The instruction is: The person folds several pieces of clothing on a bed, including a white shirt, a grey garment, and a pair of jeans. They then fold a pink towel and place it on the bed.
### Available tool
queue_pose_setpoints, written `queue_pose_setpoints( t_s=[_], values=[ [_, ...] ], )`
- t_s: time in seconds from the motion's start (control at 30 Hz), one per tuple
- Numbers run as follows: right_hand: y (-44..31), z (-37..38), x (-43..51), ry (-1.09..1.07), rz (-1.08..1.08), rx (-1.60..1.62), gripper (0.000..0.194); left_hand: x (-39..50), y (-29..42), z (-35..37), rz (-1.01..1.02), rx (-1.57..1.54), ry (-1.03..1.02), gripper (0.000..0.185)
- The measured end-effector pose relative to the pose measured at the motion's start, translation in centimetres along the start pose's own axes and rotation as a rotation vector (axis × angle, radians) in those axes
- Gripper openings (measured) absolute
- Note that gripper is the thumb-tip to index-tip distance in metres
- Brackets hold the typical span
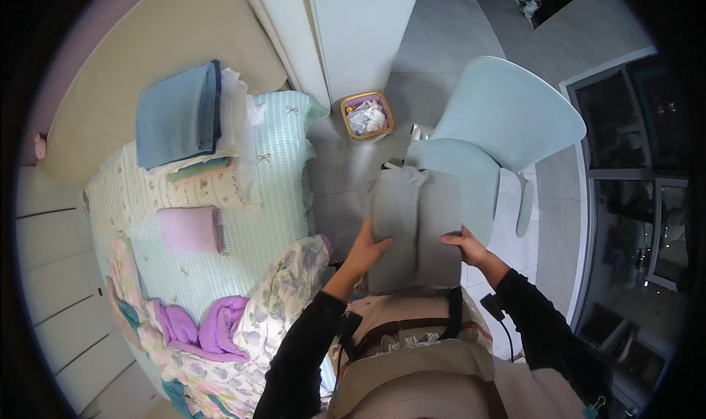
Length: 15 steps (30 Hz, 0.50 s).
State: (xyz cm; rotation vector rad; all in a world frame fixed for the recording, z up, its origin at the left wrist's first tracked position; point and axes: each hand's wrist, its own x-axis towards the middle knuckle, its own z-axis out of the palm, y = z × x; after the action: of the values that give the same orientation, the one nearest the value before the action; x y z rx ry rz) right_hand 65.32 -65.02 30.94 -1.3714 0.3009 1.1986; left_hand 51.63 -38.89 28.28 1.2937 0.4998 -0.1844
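A grey folded garment (pixel 417 226) hangs in front of my body, its lengthwise middle line showing and its upper end slightly blurred. My left hand (pixel 368 252) grips its left side, thumb on top. On the opposite edge my right hand (pixel 470 247) has hold of it, with the thumb also on the upper face. What kind of garment it is, I cannot tell. Behind it stands a pale blue chair (pixel 469 171), partly covered from view by the cloth.
The bed's mint sheet (pixel 276 187) bears a lilac folded cloth (pixel 188 230), a stack topped by a blue folded garment (pixel 176 116), and a rumpled floral quilt (pixel 276 297) with purple lining. A small waste bin (pixel 353 134) stands beside the white cabinet (pixel 358 27). Windows (pixel 623 209) line the right.
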Motion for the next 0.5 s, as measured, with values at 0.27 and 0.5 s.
queue_pose_setpoints(
  t_s=[0.27, 0.5],
  values=[
    [-2.2, -19.7, -0.7, 0.296, -0.174, 0.055, 0.064, 14.1, -3.3, 16.1, 0.257, 0.127, -0.073, 0.086],
    [3.7, -34.3, 6.3, 0.640, 0.231, -0.098, 0.059, 14.1, -5.6, 12.1, -0.112, 0.516, 0.089, 0.080]
  ],
)
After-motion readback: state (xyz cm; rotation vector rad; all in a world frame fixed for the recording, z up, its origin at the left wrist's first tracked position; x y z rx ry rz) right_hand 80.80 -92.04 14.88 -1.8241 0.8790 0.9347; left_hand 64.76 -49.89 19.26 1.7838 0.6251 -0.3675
